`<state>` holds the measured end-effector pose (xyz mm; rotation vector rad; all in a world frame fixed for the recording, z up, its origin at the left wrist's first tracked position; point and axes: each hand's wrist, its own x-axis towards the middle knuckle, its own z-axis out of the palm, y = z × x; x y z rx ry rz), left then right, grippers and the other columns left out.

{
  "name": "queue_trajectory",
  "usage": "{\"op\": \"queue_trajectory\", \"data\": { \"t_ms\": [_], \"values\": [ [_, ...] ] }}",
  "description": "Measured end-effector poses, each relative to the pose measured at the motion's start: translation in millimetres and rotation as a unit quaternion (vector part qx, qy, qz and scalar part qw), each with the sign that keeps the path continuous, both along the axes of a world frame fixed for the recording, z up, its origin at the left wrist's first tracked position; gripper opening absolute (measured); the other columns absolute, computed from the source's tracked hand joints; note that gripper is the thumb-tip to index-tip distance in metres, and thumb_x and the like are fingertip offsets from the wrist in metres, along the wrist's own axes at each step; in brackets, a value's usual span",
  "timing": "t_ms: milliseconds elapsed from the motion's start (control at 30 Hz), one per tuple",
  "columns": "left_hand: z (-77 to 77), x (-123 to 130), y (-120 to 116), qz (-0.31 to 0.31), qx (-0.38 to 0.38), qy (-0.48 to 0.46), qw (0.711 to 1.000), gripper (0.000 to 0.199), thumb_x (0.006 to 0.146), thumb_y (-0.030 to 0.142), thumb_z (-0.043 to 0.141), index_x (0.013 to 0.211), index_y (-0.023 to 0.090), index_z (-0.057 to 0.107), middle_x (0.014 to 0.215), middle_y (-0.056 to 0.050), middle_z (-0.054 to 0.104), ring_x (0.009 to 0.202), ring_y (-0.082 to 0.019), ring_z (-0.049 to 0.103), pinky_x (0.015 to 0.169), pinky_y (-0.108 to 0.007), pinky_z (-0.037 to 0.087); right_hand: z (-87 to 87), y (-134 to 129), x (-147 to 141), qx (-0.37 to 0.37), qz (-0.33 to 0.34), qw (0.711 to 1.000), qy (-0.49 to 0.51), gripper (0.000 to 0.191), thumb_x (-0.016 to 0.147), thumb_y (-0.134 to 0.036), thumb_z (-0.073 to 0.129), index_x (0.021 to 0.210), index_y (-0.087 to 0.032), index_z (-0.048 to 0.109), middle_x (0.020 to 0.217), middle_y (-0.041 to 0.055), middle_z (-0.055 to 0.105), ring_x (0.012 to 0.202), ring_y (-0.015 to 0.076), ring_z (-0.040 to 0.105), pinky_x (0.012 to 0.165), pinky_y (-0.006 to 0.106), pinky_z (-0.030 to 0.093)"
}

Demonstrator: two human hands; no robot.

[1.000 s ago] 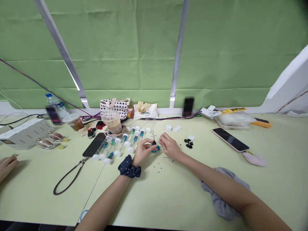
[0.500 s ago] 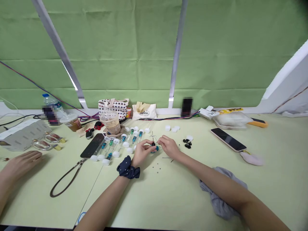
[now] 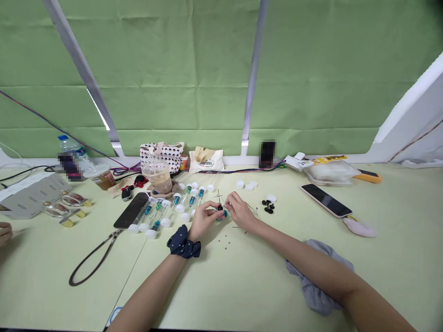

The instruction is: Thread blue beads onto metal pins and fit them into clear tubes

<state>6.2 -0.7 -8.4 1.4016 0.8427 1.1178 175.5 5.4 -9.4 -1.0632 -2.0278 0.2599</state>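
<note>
Co-worker's hand [image 3: 4,234]: back it goes to the left edge, after reaching well over the table [image 3: 270,286] half a second ago. We now see a third gold-ended piece [image 3: 70,221] beside the clear bottles [image 3: 55,209], well apart from our work, so we judge it no hindrance.
Left hand [image 3: 203,220]: barely a shift here, thumb and forefinger pinching.
Black piece [image 3: 220,208]: there it is, between those fingertips over the table, a thin rod [image 3: 219,197] standing up from it and a teal part [image 3: 225,214] close by. With the hold so steady, we judge the work is mid-step.
Right hand [image 3: 242,216]: in close, fingertips gathered at the piece's side; whether they pinch something thin, we cannot tell.
Black discs [image 3: 268,207]: a loose cluster off to the right, next to a white cap [image 3: 272,198].
Capped tubes [image 3: 158,207]: lying to the left, blue and green inside, no writing we can read.
White bag [image 3: 207,167]: lettering in an oval; we make out "net" at the end, the rest uncertain.
Yellow wrapper [image 3: 328,159]: dark characters, too small for us.
Blue-ringed sticker [image 3: 116,315]: at the near edge, unreadable.
</note>
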Motion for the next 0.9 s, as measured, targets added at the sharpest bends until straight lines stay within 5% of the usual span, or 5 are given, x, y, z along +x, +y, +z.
{"op": "queue_trajectory", "data": {
  "t_ms": [367, 600, 900],
  "values": [
    [1.8, 1.3, -2.5, -0.011, -0.003, 0.000, 1.000, 0.031, 0.066, 0.033, 0.073, 0.085, 0.014, 0.056, 0.067, -0.003, 0.067, 0.065, -0.019, 0.067, 0.070, -0.033, 0.053, -5.1, 2.2, -0.5, -0.032, 0.031, 0.999, 0.017, 0.024, 0.094, -0.025, 0.028, 0.074, -0.021, 0.041, 0.079, 0.0023, 0.043, 0.068, 0.0139, 0.046, 0.066, 0.028, 0.041],
    [-0.8, 0.9, -0.3, -0.009, -0.002, -0.010, 1.000, 0.033, 0.066, 0.033, 0.073, 0.087, 0.014, 0.057, 0.073, -0.004, 0.067, 0.068, -0.020, 0.067, 0.069, -0.032, 0.053, -0.6, -1.5, -0.8, -0.029, 0.087, 0.994, 0.062, 0.010, 0.092, -0.025, 0.035, 0.086, -0.020, 0.041, 0.092, 0.0064, 0.048, 0.085, 0.0169, 0.048, 0.074, 0.032, 0.043],
    [5.5, 4.3, -5.5, -0.011, -0.014, -0.007, 1.000, 0.031, 0.063, 0.032, 0.074, 0.083, 0.014, 0.058, 0.078, -0.003, 0.065, 0.067, -0.018, 0.067, 0.068, -0.030, 0.053, -3.9, 1.3, 0.7, 0.012, 0.036, 0.998, 0.053, 0.018, 0.091, -0.024, 0.036, 0.080, -0.019, 0.049, 0.101, 0.0091, 0.047, 0.074, 0.0148, 0.051, 0.069, 0.031, 0.045]
  ]
}}
